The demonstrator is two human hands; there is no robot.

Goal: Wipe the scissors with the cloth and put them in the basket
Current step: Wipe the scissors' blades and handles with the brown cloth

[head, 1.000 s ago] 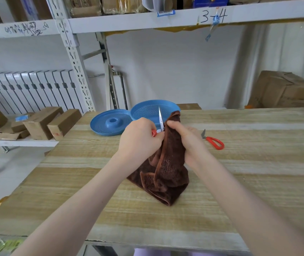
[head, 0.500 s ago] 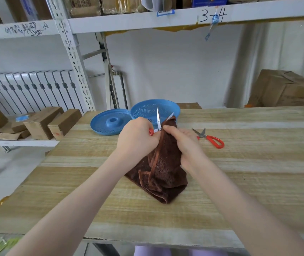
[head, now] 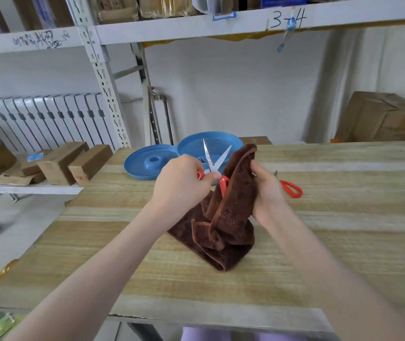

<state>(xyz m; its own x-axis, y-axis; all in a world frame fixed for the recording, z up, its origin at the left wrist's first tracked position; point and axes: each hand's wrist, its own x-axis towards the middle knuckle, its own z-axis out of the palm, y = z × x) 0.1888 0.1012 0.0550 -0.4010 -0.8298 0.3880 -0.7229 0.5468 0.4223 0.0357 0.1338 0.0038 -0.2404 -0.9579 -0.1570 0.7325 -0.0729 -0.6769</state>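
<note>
Blades are now spreading clear of my one cloth [head: 231, 217] | left hand [head: 181, 183] gripping scissors [head: 212, 163] | right hand [head: 267, 193] clutching cloth | second scissors [head: 291, 188] lying near one basket [head: 221, 143]

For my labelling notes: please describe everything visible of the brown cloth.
The cloth is dark brown, fluffy like terry, hemmed, folded and bunched. The right hand grips its raised upper part; its lower folds rest on the wooden table. The red handle of the scissors, in the left hand, seems to touch it.
</note>
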